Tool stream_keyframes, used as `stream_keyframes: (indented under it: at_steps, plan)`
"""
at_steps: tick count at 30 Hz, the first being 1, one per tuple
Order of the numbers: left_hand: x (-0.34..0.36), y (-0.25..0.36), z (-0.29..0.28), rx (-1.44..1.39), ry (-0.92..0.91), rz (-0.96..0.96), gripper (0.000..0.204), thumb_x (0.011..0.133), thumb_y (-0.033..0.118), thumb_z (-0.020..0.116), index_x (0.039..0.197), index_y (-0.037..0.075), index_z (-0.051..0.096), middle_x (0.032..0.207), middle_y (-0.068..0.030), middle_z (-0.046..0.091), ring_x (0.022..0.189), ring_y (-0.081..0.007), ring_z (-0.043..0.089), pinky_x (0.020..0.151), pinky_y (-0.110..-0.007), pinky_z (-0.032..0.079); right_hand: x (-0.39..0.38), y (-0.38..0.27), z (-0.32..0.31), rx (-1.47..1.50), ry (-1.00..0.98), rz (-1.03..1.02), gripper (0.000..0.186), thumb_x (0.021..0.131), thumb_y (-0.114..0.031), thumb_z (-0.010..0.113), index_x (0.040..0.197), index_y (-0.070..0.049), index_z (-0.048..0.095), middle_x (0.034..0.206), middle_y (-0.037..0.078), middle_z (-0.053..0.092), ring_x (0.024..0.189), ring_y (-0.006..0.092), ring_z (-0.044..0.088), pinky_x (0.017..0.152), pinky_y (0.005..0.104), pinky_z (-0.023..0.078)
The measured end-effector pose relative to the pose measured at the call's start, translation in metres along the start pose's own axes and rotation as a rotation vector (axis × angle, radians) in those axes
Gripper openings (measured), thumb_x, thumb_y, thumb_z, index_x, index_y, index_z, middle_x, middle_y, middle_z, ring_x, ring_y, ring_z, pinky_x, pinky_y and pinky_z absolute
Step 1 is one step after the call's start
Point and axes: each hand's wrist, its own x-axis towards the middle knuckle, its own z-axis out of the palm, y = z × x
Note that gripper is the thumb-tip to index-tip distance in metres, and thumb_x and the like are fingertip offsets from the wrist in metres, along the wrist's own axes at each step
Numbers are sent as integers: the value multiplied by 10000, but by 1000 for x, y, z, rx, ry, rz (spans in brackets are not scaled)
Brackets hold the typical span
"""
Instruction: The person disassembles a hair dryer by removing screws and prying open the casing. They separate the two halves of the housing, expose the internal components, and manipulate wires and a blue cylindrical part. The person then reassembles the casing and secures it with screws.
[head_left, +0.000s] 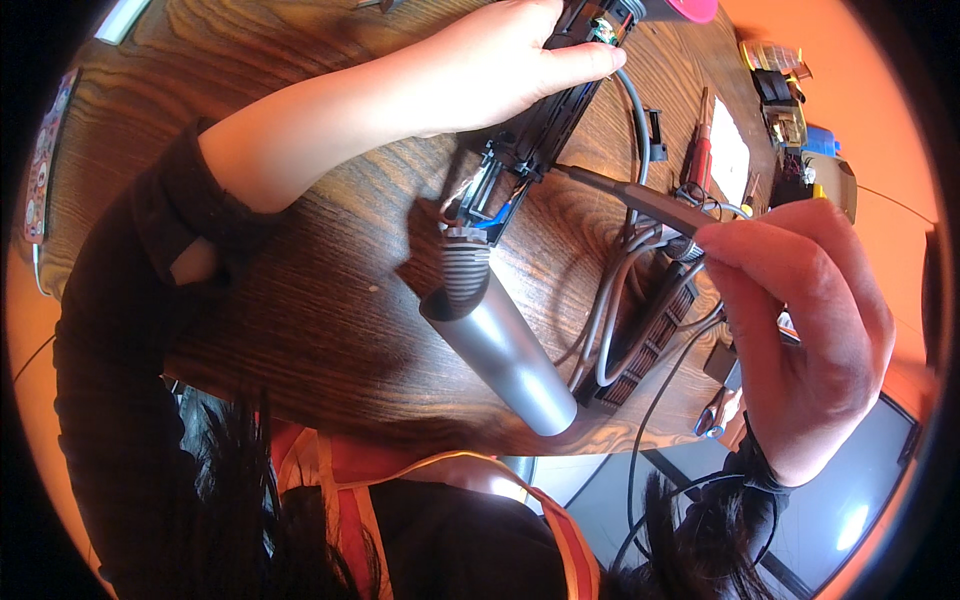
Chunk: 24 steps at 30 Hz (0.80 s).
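My left hand (495, 70) is wrapped round the black inner body (545, 130) of an opened hand-held appliance at the top middle, its thumb near a small exposed circuit board. Wires show at the body's lower end, above a grey ribbed sleeve (466, 265). That sleeve runs into a silver tube (505, 355) lying slanted toward me. A magenta end piece (690, 8) shows at the top edge. Pinched in my right hand (815, 310) is a slim grey pen-shaped tool (650, 203). Its thin dark tip points left and appears to meet the side of the black body.
Grey cable (610, 330) loops across the wooden table (330, 330) right of the tube, beside a black slotted part (645, 350). A red-handled screwdriver (702, 160) and white paper (731, 150) lie farther right. Scissors (714, 412) rest near the edge. A power strip (48, 160) is far left.
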Motion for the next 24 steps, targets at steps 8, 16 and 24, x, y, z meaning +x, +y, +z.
stream_keyframes:
  at_steps: [8,16,24]
  plan:
    - [1,-4,-1,-35,1,4,387,895,331,533,1048,-19,473,880,-103,544,826,-138,480,741,-290,427,-11,-4,8,241,129,261,196,831,33,570,1012,12,497,799,79,539,572,68,488,556,168,391]
    - [1,-1,1,-38,8,-26,352,901,305,530,1030,-18,477,845,-95,541,808,-136,483,726,-285,432,-9,4,11,81,9,359,180,824,-121,630,929,-11,534,576,18,458,497,61,387,478,196,272]
    - [2,-5,2,-91,19,64,331,891,303,550,988,-7,486,811,-70,519,770,-119,455,685,-273,420,-4,-3,3,73,49,66,267,672,16,750,867,0,568,621,38,502,502,65,445,486,184,361]
